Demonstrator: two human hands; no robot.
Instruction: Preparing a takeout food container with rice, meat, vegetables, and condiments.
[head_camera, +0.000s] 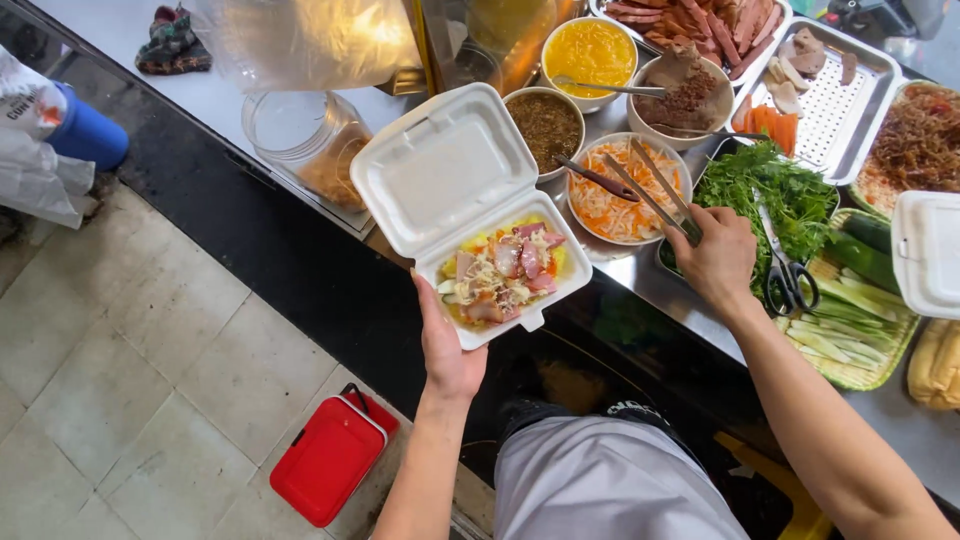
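Fingers of the right hand (722, 260) grip tongs (650, 190) (tips over the shredded-carrot bowl (586, 222)); the left hand (447, 350) clasps the foam box (440, 170), lying leftward.

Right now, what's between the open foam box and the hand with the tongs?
In the head view, between the foam box and the right hand holding the tongs sits the bowl of shredded carrot salad, plus a strip of bare steel counter.
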